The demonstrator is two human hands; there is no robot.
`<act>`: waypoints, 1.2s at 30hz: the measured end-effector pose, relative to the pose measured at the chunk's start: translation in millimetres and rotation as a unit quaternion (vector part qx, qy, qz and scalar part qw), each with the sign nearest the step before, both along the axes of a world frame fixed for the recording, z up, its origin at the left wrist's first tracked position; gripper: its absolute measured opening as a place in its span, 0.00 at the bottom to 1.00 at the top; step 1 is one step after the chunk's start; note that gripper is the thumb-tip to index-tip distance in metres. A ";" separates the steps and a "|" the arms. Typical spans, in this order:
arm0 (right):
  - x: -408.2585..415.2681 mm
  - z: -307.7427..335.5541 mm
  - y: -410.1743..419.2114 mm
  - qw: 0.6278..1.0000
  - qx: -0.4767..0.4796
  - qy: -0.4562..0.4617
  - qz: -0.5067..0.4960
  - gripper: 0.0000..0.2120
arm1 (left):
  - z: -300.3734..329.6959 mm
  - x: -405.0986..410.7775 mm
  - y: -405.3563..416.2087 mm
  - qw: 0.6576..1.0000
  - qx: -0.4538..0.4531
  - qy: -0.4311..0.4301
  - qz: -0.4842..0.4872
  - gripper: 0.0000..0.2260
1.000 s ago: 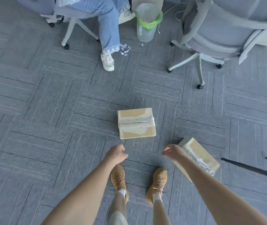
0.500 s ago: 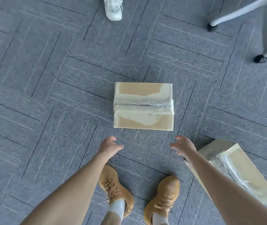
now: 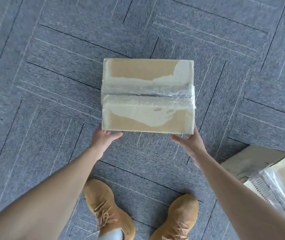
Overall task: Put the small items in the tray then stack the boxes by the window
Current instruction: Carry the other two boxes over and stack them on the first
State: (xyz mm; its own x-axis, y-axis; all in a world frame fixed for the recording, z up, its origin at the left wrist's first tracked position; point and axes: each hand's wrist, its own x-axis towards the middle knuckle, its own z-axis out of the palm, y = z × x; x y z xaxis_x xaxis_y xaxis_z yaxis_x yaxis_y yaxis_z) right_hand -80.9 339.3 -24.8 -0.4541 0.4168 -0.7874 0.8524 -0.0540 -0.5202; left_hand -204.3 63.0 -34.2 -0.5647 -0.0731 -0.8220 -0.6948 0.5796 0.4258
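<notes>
Your left hand (image 3: 103, 138) and right hand (image 3: 189, 141), both open, touch only the near bottom corners of the taped box (image 3: 147, 95) on the carpet (image 3: 51, 66), so lifting now could let it tip forward.

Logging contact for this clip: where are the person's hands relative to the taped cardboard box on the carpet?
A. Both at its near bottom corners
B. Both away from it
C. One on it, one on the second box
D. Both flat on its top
A: the left hand and right hand meet the near corners of the taped cardboard box, one each side.
</notes>
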 end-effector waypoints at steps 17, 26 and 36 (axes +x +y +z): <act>-53.4 137.4 10.2 0.992 -0.090 0.087 -0.003 0.35 | 138.0 -45.3 -7.4 0.992 0.117 0.025 0.045 0.24; -105.0 300.2 -9.0 0.988 -0.073 0.104 0.086 0.34 | 301.0 -82.4 -39.7 0.991 0.125 0.009 0.039 0.33; -196.8 527.3 -69.0 0.964 -0.096 0.212 0.127 0.28 | 531.6 -137.7 -108.4 0.970 0.216 0.033 0.104 0.29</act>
State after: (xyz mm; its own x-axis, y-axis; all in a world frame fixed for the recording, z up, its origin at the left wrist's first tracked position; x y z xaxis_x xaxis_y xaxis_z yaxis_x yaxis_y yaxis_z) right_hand -277.7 270.3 502.5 -0.8198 0.1151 -0.5610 0.5646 -0.0020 -0.8254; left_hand -342.0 -45.4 497.4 -0.6269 0.1529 -0.7639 -0.7408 0.1867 0.6453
